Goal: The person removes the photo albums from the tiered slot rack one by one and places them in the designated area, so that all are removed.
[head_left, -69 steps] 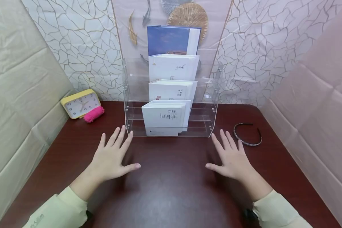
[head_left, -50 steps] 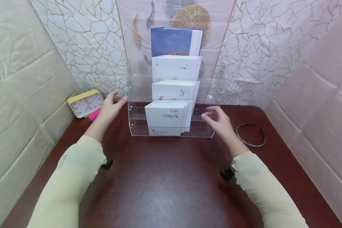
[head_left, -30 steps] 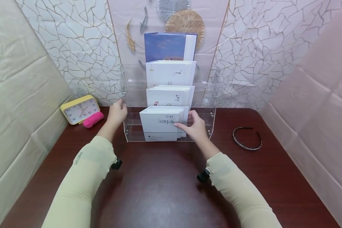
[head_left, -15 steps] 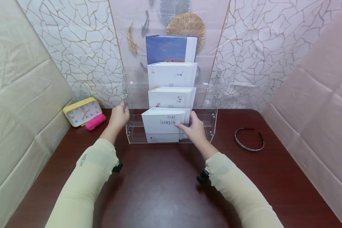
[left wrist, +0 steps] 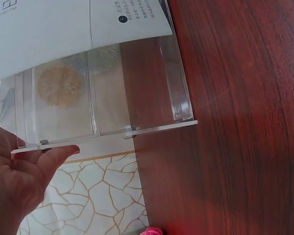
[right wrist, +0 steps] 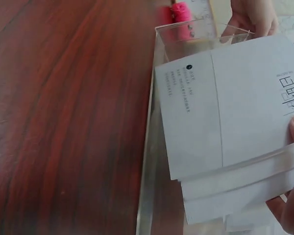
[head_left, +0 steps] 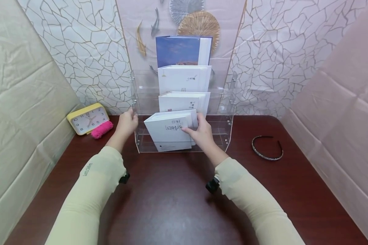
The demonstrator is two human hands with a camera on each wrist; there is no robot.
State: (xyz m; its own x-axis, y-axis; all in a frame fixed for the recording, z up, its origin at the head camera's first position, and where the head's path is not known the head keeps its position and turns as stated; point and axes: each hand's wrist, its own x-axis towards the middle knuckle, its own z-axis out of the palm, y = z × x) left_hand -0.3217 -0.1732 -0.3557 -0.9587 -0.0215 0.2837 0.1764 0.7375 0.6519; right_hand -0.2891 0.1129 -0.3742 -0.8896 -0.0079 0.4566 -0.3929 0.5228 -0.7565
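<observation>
White book [head_left: 168,136], near tier of clear rack [head_left: 145,146]: tilted left, its right edge pinched by the right grip [head_left: 203,134], thumb on cover, fingers partly hidden behind. Rack's left panel: grasped by the left grip [head_left: 127,123], fingertips partly concealed. Book's title: cut off in right wrist view.

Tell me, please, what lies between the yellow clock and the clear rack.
The head view shows a pink bundle beside the yellow clock, then the left hand, which grips the clear rack.
</observation>
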